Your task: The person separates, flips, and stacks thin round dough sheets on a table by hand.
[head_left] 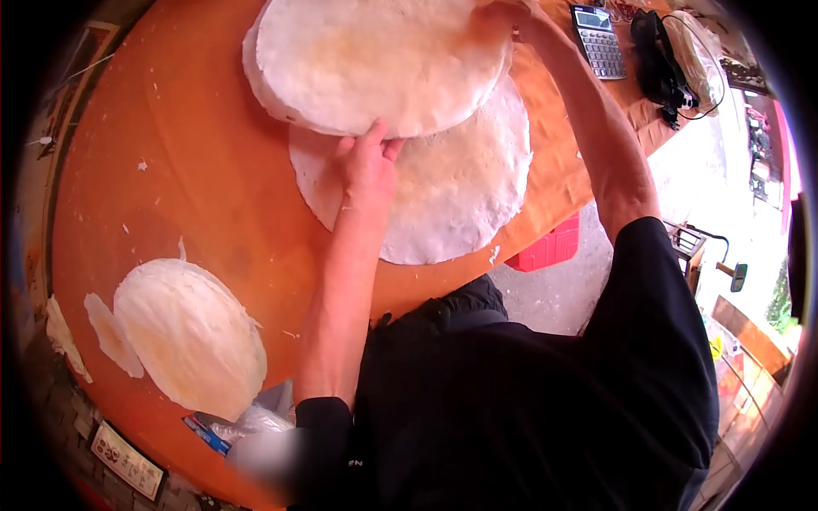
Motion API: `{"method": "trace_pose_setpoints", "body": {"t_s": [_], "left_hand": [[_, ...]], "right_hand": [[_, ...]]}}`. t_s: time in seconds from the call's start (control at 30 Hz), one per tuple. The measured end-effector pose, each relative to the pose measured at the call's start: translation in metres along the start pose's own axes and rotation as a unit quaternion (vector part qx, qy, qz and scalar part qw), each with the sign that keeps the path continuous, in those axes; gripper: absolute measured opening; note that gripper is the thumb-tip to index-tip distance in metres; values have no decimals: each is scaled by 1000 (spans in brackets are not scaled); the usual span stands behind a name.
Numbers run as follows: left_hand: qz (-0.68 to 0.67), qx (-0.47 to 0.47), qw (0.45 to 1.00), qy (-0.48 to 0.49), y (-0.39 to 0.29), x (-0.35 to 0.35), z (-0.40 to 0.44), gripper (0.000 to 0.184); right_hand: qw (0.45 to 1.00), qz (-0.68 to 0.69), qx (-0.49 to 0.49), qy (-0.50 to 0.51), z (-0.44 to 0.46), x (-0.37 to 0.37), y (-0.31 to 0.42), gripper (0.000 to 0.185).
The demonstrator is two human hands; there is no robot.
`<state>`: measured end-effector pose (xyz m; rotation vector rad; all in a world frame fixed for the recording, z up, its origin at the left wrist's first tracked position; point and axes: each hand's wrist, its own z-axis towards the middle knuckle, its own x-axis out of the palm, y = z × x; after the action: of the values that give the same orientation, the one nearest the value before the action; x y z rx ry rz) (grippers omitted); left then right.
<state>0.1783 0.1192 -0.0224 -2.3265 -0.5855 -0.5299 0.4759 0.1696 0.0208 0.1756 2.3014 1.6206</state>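
A thick stack of pale round flatbreads [375, 60] is raised at the top of the view, tilted over another round of flatbread [456, 204] on the orange-covered table. My left hand [371, 162] grips the stack's near edge, thumb on top and fingers underneath. At the far right edge, my right hand [503, 24] is closed around the rim; it is smeared by motion and its fingertips are partly hidden. A smaller pile of flatbread [192, 332] lies at the lower left, with a torn strip [113, 335] beside it.
The orange tablecloth [196, 170] bears scattered crumbs. A calculator [599, 43] and a black strapped item [660, 64] sit at the upper right. Clear plastic bags [260, 422] lie near my left elbow. Below the table edge is a red crate [550, 245].
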Motion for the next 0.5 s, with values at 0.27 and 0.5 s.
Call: {"method": "trace_pose_setpoints", "body": {"t_s": [0.27, 0.5], "left_hand": [[-16, -9, 1000, -8, 11, 6, -2, 33], [33, -17, 999, 21, 5, -2, -9, 30]], "right_hand": [[1000, -6, 14, 6, -6, -11, -6, 19], [996, 2, -83, 19, -10, -2, 56, 17]]}}
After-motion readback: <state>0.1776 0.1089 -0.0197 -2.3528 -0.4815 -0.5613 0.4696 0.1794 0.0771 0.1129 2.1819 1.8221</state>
